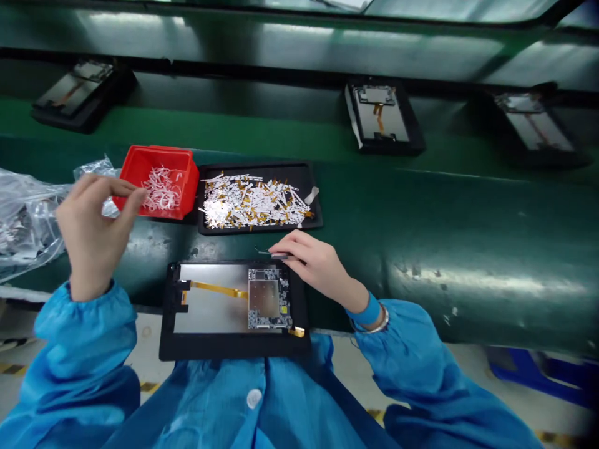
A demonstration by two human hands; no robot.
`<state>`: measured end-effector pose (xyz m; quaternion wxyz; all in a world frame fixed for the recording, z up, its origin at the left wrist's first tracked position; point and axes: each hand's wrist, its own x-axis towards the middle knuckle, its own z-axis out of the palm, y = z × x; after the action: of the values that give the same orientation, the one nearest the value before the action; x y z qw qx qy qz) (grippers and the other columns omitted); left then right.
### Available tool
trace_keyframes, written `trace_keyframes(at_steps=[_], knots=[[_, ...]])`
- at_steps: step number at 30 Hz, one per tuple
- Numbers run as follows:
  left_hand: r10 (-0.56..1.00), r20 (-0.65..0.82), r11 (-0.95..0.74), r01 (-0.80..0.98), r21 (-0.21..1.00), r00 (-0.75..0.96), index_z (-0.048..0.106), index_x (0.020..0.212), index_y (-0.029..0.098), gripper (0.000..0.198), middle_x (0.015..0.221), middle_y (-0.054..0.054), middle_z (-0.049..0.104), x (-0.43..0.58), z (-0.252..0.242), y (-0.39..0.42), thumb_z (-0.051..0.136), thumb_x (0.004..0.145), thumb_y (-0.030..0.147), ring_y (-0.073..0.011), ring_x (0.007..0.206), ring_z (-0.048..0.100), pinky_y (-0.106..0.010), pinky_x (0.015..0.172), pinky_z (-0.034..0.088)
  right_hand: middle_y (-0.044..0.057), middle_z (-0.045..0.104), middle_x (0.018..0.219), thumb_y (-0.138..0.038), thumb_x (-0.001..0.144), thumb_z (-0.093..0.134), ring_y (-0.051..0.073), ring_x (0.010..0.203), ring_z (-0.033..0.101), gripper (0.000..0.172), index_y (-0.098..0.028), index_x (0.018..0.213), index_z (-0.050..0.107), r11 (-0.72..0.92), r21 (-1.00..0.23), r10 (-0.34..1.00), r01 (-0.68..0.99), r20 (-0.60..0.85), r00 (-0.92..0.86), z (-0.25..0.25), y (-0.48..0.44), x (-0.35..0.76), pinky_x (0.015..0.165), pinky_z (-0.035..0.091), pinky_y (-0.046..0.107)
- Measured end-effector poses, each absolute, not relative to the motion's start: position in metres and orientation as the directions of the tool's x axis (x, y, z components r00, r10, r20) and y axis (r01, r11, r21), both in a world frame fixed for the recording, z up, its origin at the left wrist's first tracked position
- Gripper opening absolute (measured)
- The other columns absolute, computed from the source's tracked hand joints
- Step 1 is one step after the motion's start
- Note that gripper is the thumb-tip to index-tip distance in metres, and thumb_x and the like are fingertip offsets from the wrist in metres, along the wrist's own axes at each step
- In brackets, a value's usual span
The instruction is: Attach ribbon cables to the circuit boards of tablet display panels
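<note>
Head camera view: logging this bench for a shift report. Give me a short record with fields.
Left hand: fingers pinched, beside the red bin
Right hand: fingers on a dark strip at the screen's edge
Screen: in a black tray, with circuit board and yellow ribbon
Bin contents: white strips
Second tray: white and yellow strips
Behind: three more trays on a green belt
Left: plastic bag

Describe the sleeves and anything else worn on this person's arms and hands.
Both arms are covered by loose, bright blue smock sleeves, gathered at elastic cuffs: the left sleeve and the right sleeve. The left hand and the right hand are gloveless. The right wrist wears a blue wristband, with a silver-coloured bracelet beside it.
</note>
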<state>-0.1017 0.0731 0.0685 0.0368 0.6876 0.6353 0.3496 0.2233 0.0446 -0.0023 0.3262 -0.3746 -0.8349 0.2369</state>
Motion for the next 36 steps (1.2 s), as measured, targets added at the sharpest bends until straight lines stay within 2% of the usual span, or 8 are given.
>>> trace_keyframes(at_steps=[2,4,7,14,19,25,30,36], knots=[[0.877,0.472,-0.088,0.936,0.341,-0.090,0.063,0.086,0.011,0.040,0.098,-0.003,0.060,-0.115,0.066,0.079,0.057,0.096,0.049,-0.0278,0.115,0.059,-0.049,0.082,0.041,0.005,0.068,0.092,-0.010,0.094,0.047,0.014,0.077,0.064,0.025,-0.018,0.099,0.070,0.659,-0.536,0.741,0.528,0.347,-0.574,-0.007,0.043,0.227,0.059,0.046,0.023],[0.880,0.470,-0.055,0.969,0.241,-0.067,0.064,0.088,0.012,0.040,0.100,-0.004,0.058,-0.119,0.064,0.081,0.053,0.098,0.049,-0.0271,0.112,0.060,-0.047,0.081,0.043,0.005,0.067,0.091,-0.008,0.093,0.046,0.013,0.073,0.063,0.027,-0.019,0.100,0.070,0.685,-0.463,0.723,0.563,0.334,-0.605,-0.010,0.041,0.229,0.054,0.042,0.023],[0.877,0.476,-0.171,0.969,0.178,0.067,0.065,0.098,0.014,0.029,0.099,-0.004,0.058,-0.105,0.060,0.075,0.051,0.099,0.040,-0.0231,0.104,0.061,-0.044,0.085,0.047,0.004,0.067,0.089,-0.009,0.093,0.045,0.012,0.071,0.062,0.027,-0.019,0.099,0.070,0.714,-0.406,0.699,0.571,0.354,-0.621,-0.013,0.041,0.228,0.052,0.039,0.022],[0.789,0.384,-0.585,0.778,0.228,0.480,0.062,0.102,0.019,0.010,0.096,-0.002,0.062,-0.043,0.038,0.053,0.055,0.097,0.024,-0.0153,0.091,0.061,-0.032,0.078,0.047,0.004,0.067,0.088,-0.009,0.095,0.046,0.011,0.070,0.061,0.026,-0.017,0.097,0.070,0.734,-0.407,0.677,0.544,0.373,-0.634,-0.013,0.045,0.224,0.050,0.036,0.021],[0.799,0.298,-0.600,0.652,0.463,0.523,0.060,0.104,0.017,0.010,0.098,-0.003,0.064,-0.023,0.017,0.048,0.052,0.097,0.017,-0.0146,0.093,0.062,-0.029,0.082,0.047,0.004,0.067,0.089,-0.011,0.096,0.045,0.011,0.071,0.061,0.025,-0.018,0.098,0.069,0.717,-0.433,0.691,0.546,0.339,-0.639,-0.013,0.046,0.224,0.052,0.037,0.021],[0.763,0.219,-0.611,0.569,0.551,0.608,0.056,0.112,0.017,0.020,0.105,-0.001,0.069,-0.018,0.014,0.044,0.045,0.097,0.010,-0.0105,0.097,0.066,-0.021,0.083,0.052,0.005,0.066,0.089,-0.017,0.098,0.049,0.013,0.076,0.063,0.022,-0.017,0.098,0.071,0.688,-0.542,0.700,0.483,0.318,-0.640,-0.015,0.047,0.224,0.058,0.042,0.022],[0.660,0.241,-0.710,0.487,0.509,0.711,0.056,0.116,0.016,0.026,0.112,-0.002,0.071,-0.020,0.007,0.042,0.042,0.096,0.008,-0.0126,0.103,0.066,-0.027,0.092,0.052,0.006,0.061,0.094,-0.028,0.097,0.055,0.014,0.078,0.061,0.021,-0.020,0.101,0.074,0.562,-0.694,0.750,0.450,0.198,-0.631,-0.009,0.048,0.230,0.065,0.046,0.024],[0.561,0.289,-0.812,0.449,0.373,0.776,0.054,0.123,0.011,0.028,0.120,-0.010,0.069,-0.020,-0.003,0.037,0.044,0.097,0.009,-0.0205,0.107,0.066,-0.037,0.096,0.049,0.005,0.050,0.097,-0.037,0.095,0.058,0.014,0.072,0.057,0.022,-0.026,0.105,0.074,0.425,-0.594,0.771,0.684,-0.159,-0.617,0.015,0.049,0.232,0.063,0.045,0.027]])
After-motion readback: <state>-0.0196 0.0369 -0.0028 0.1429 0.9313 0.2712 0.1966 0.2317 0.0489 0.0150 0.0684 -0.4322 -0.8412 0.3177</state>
